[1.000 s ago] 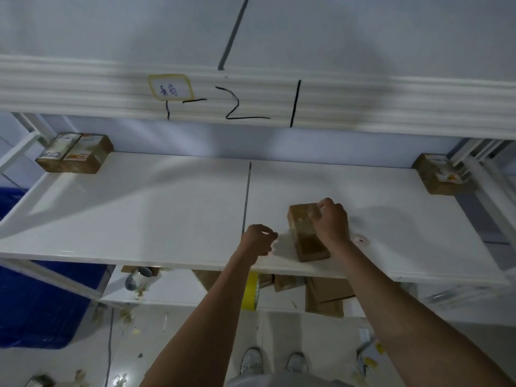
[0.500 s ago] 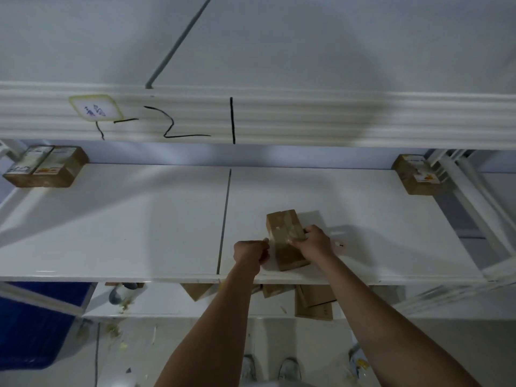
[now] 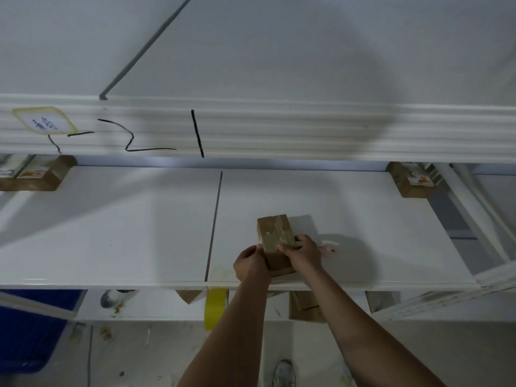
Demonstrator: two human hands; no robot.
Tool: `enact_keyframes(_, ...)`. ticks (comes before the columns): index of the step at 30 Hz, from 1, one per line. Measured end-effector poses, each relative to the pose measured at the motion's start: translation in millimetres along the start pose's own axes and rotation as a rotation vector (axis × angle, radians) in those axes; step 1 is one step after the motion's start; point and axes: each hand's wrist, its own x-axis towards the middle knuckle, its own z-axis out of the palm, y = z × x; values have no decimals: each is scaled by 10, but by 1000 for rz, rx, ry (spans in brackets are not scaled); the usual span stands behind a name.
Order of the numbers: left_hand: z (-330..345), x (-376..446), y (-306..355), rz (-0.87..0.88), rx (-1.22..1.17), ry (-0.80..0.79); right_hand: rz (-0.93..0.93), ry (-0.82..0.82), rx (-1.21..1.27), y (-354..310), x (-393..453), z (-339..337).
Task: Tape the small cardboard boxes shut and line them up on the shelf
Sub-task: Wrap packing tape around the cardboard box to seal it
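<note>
Small brown cardboard box with tape across its top (image 3: 275, 237) sits near the front edge of the white shelf (image 3: 111, 233), long axis running front to back. Left hand (image 3: 251, 265) grips its left side, right hand (image 3: 303, 254) pinches the right, so both are equally close.

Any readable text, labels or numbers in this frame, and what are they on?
"2 1" with a dash before it: black marker on the upper shelf's front edge.
Yellow-rimmed sticker: blue handwriting, too blurred to read.
Labels on the left boxes and right box: too small to read.
</note>
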Motion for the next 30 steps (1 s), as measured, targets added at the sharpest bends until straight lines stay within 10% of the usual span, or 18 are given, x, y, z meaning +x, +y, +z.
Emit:
enact_keyframes(13,99,-105,68,243,194,206,62,-42,122,37,-21,-3)
enact_keyframes(20,115,-272,79,587,697,99,44,48,7,-6,-23,49)
enact_keyframes(30,189,-411,378,347,833,-27,33,-85,133,-61,-136,-52)
